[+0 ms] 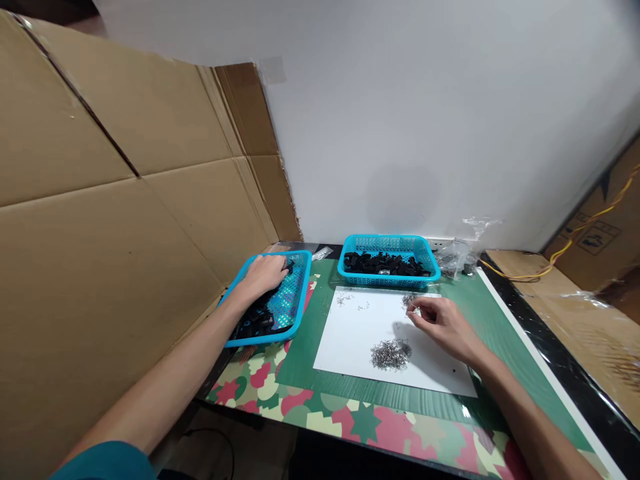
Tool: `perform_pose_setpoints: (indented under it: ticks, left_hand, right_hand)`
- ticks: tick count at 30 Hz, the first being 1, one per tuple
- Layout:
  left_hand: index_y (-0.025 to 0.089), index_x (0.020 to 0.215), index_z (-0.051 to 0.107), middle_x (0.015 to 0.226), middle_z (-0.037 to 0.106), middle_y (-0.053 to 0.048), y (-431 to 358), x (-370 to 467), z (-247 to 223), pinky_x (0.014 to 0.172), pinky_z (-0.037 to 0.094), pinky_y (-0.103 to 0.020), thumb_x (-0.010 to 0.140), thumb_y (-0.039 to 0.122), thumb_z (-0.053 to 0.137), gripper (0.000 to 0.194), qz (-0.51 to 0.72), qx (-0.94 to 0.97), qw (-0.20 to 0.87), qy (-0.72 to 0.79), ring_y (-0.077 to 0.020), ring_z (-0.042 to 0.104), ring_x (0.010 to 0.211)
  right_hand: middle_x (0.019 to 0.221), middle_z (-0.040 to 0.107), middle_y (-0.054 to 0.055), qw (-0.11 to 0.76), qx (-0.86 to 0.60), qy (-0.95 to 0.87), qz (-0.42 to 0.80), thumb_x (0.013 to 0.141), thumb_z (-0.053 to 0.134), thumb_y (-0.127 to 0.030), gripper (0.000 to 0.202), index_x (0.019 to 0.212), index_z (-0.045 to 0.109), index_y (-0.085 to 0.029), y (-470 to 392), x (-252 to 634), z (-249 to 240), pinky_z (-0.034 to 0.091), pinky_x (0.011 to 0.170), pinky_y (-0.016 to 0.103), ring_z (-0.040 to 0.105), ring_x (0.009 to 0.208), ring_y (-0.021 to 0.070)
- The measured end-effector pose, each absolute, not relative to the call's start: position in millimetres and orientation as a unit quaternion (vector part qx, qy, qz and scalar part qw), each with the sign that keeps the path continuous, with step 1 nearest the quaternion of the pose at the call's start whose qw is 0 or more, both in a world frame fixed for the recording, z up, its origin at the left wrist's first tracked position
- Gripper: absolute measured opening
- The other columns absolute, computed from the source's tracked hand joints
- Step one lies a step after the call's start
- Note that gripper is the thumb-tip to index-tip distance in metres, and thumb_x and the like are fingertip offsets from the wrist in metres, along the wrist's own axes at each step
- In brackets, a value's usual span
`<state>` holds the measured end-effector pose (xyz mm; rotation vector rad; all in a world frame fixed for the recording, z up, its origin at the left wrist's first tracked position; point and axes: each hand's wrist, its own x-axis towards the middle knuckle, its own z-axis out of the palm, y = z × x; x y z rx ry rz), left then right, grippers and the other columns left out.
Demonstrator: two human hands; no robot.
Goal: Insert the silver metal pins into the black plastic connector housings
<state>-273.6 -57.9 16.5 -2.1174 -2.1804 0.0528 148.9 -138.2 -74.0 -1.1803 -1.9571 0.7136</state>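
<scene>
My left hand (267,273) is over the blue plastic basket (303,297) on the left, its fingers curled down at the far end by some small black parts. The fingertips are hidden, so what they grip does not show. More black parts (257,320) lie in the near end of this basket. Above the right side of a white sheet of paper (345,340), my right hand (440,320) is closed in a pinch; anything between thumb and finger is too small to make out. A pile of small metal pieces (390,355) lies on the paper, and a smaller pile (409,300) sits beside the right fingertips.
A second blue basket (390,280) with black parts stands at the back. Clear plastic bags (455,257) lie to its right. A cardboard wall (150,233) rises on the left. Yellow wires (555,257) run over cardboard (575,293) on the right. A green mat (310,347) covers the table.
</scene>
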Motion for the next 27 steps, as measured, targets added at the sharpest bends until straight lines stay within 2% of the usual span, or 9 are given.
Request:
perform_pose_setpoints:
  ticks: [4,9,11,13,15,17,20,23,27]
  left_hand:
    - [0.022,0.087,0.057,0.092,0.072,-0.008,-67.7,-264.3,25.7,0.078,0.043,-0.031,0.096,0.037,0.053,0.018,-0.037,-0.706,0.027,-0.707,-0.0258,0.067,0.091]
    - [0.023,0.096,0.049,0.107,0.074,-0.005,-87.2,-222.6,39.3,0.078,0.049,-0.027,0.106,0.046,0.033,0.030,-0.145,-0.731,-0.016,-0.667,-0.0190,0.067,0.090]
    - [0.023,0.103,0.047,0.099,0.075,-0.004,-97.7,-196.2,40.6,0.071,0.051,-0.028,0.105,0.048,0.039,0.027,-0.263,-0.750,-0.168,-0.584,-0.0174,0.068,0.077]
    - [0.022,0.105,0.050,0.084,0.074,-0.001,-107.7,-168.2,33.8,0.067,0.051,-0.028,0.105,0.046,0.044,0.025,-0.300,-0.766,-0.227,-0.522,-0.0170,0.065,0.069]
    - [0.021,0.102,0.059,0.079,0.071,-0.002,-115.4,-142.0,17.0,0.068,0.049,-0.029,0.105,0.042,0.048,0.023,-0.288,-0.795,-0.161,-0.509,-0.0181,0.066,0.071]
    - [0.021,0.107,0.065,0.091,0.075,-0.004,-120.1,-120.1,-7.3,0.072,0.050,-0.032,0.104,0.037,0.053,0.020,-0.234,-0.837,-0.076,-0.490,-0.0208,0.069,0.080]
    - [0.019,0.106,0.068,0.096,0.073,-0.007,-123.1,-97.7,-44.1,0.073,0.052,-0.033,0.105,0.028,0.053,0.017,-0.153,-0.901,-0.023,-0.406,-0.0232,0.071,0.086]
    - [0.018,0.110,0.068,0.096,0.072,-0.007,-126.1,-88.4,-66.5,0.074,0.054,-0.034,0.104,0.020,0.053,0.016,-0.135,-0.923,-0.026,-0.359,-0.0231,0.071,0.087]
    - [0.018,0.122,0.066,0.107,0.074,-0.007,-132.0,-89.8,-76.7,0.081,0.057,-0.035,0.103,0.019,0.056,0.022,-0.186,-0.920,-0.075,-0.336,-0.0228,0.072,0.097]
  right_hand:
    - [0.059,0.041,-0.003,0.381,-0.465,-0.747,0.285,0.089,0.059,-0.034,0.024,0.079,0.075,-0.018,-137.9,147.6,-72.0,0.029,0.056,0.029,0.037,0.056,0.0136]
    - [0.054,0.039,-0.004,0.434,-0.488,-0.685,0.323,0.083,0.066,-0.042,0.029,0.076,0.077,-0.016,-137.3,146.3,-71.2,0.026,0.051,0.028,0.032,0.052,0.0123]
    - [0.053,0.039,-0.004,0.455,-0.497,-0.653,0.347,0.079,0.070,-0.045,0.031,0.075,0.077,-0.015,-136.6,146.9,-72.0,0.026,0.050,0.028,0.032,0.051,0.0120]
    - [0.053,0.039,-0.004,0.472,-0.509,-0.622,0.363,0.075,0.074,-0.046,0.032,0.074,0.077,-0.014,-135.9,147.9,-72.0,0.025,0.050,0.028,0.032,0.052,0.0116]
    - [0.052,0.038,-0.005,0.482,-0.520,-0.597,0.376,0.072,0.076,-0.048,0.034,0.072,0.076,-0.013,-135.3,149.0,-70.9,0.024,0.050,0.028,0.031,0.052,0.0110]
    - [0.052,0.037,-0.005,0.483,-0.529,-0.578,0.390,0.070,0.077,-0.049,0.036,0.071,0.075,-0.013,-134.8,149.7,-69.3,0.022,0.049,0.027,0.029,0.051,0.0101]
    - [0.050,0.039,-0.006,0.478,-0.545,-0.555,0.409,0.069,0.078,-0.050,0.037,0.071,0.074,-0.013,-133.4,149.8,-69.1,0.021,0.049,0.027,0.028,0.050,0.0093]
    - [0.050,0.042,-0.005,0.459,-0.565,-0.546,0.415,0.066,0.079,-0.048,0.036,0.071,0.075,-0.012,-132.0,148.9,-72.5,0.020,0.049,0.026,0.029,0.050,0.0093]
    - [0.050,0.041,-0.004,0.421,-0.585,-0.564,0.403,0.067,0.075,-0.043,0.032,0.069,0.076,-0.012,-132.3,145.4,-76.4,0.019,0.050,0.027,0.029,0.051,0.0093]
